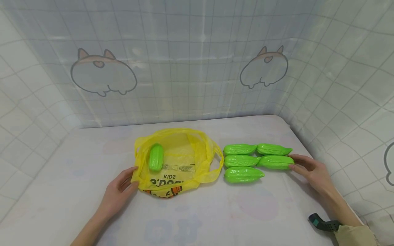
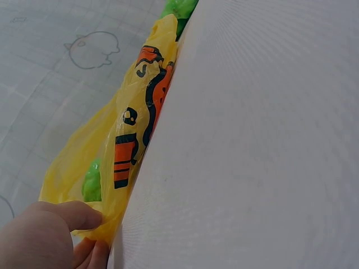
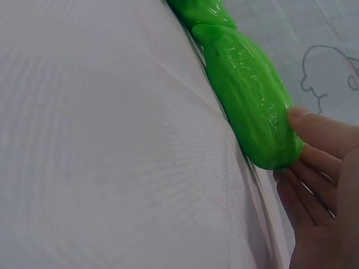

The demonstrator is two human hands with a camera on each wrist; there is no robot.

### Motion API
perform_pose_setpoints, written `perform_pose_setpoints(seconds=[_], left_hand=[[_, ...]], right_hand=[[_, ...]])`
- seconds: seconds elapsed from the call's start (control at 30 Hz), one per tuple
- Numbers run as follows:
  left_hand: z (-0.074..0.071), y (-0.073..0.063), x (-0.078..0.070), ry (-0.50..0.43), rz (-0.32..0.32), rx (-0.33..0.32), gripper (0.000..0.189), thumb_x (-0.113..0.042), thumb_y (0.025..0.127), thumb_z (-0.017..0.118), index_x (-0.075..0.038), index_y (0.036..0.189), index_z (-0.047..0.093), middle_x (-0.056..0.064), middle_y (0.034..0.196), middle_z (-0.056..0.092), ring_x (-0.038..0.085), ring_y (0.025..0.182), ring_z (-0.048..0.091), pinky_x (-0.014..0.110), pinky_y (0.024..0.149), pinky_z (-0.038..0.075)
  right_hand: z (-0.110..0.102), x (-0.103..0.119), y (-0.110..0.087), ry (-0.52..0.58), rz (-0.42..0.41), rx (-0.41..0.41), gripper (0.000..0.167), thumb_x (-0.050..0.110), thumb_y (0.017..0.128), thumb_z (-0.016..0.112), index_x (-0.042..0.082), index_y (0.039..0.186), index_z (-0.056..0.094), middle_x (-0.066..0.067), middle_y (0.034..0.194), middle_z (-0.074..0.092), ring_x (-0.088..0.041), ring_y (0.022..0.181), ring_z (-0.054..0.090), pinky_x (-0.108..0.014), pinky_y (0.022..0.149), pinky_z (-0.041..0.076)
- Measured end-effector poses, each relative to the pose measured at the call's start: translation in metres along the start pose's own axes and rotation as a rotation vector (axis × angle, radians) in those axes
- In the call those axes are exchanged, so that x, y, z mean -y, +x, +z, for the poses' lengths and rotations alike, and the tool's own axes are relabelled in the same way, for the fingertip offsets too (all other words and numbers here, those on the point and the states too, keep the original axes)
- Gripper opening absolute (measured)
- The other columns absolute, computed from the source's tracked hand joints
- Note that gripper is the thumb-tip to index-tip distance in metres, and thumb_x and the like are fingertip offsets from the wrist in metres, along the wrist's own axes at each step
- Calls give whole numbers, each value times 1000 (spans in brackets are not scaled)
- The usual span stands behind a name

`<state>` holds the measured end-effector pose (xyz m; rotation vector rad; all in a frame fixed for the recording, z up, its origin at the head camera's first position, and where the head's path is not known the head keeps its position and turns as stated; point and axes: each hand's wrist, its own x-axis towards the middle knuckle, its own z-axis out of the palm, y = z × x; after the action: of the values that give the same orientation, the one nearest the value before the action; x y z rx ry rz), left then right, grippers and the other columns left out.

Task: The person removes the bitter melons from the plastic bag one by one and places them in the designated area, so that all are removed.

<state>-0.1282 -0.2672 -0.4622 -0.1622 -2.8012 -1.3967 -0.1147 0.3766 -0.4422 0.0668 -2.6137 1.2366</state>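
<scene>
A yellow plastic bag (image 1: 203,171) lies with its mouth spread wide on the left half of the table, one glossy green toy bitter melon (image 1: 156,157) inside it. My left hand (image 1: 118,191) pinches the bag's left edge between thumb and fingers; the left wrist view shows the thumb on the yellow film (image 2: 120,162). To the right of the bag, several similar melons (image 1: 243,175) lie in two columns. My right hand (image 1: 314,174) holds the blunt end of the right column's nearer melon (image 3: 252,101), thumb on one side and fingertips partly hidden behind it.
The table (image 1: 215,218) has a pale printed cover. Behind it and at both sides hang gridded sheets (image 1: 184,68) with cartoon animal drawings. A dark band (image 1: 323,223) sits by the right wrist, below it a beige sleeve (image 1: 354,235).
</scene>
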Motion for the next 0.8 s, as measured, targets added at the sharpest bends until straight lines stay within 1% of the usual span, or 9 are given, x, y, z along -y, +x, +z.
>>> perform_pose_setpoints(seconds=[0.07,0.1,0.23,0.3,0.43,0.5,0.63,0.7,0.8], left_hand=[[0,0,0,-5,4,-2,54,-27,101,60,-13,150,42,15,156,41,36,141,43,-2,94,37],[0,-1,0,-5,4,-3,54,-27,101,60,-13,150,42,14,156,41,36,141,43,-2,94,36],[0,-1,0,-3,4,-5,54,-27,101,60,-13,150,43,14,156,41,36,140,44,-2,94,37],[1,0,0,-1,6,-7,54,-27,101,60,-13,150,43,14,156,41,36,140,44,-2,95,37],[1,0,0,-8,7,-7,53,-26,101,60,-13,150,43,14,156,41,36,140,44,-2,95,37],[1,0,0,-8,3,-6,53,-26,101,60,-13,150,43,14,156,40,35,141,43,-1,95,37],[0,0,0,3,-11,-7,54,-28,101,60,-14,150,42,13,157,40,35,141,43,3,98,40],[0,0,0,8,-16,-6,54,-28,101,60,-15,151,42,12,157,40,35,141,43,7,100,42],[0,0,0,11,-20,-3,55,-28,101,60,-16,151,42,12,157,40,35,141,43,14,102,43]], right_hand=[[0,0,0,12,-4,-11,45,22,93,72,6,134,61,25,118,63,18,112,51,1,88,37],[0,-1,0,27,-16,-19,44,20,94,72,5,133,61,21,120,65,16,113,52,0,90,38],[-1,1,1,66,-49,-82,39,14,94,70,2,130,63,10,124,68,8,114,57,-2,94,39],[-1,3,1,75,-67,-114,38,11,93,71,1,129,63,9,123,68,6,113,58,-2,96,39],[2,15,4,68,-102,-184,36,9,91,73,2,125,66,15,118,68,7,109,58,-1,96,38],[7,23,7,76,-136,-207,35,6,89,74,1,123,67,12,116,70,5,108,59,-2,96,40],[17,41,13,133,-223,-203,35,-6,86,73,-2,121,68,-3,116,71,-2,109,60,-10,96,45],[24,51,15,169,-269,-193,36,-12,84,71,-6,120,67,-10,116,70,-5,109,61,-12,97,46],[34,68,17,228,-326,-177,36,-18,82,68,-11,117,65,-18,115,69,-8,109,61,-14,99,46]])
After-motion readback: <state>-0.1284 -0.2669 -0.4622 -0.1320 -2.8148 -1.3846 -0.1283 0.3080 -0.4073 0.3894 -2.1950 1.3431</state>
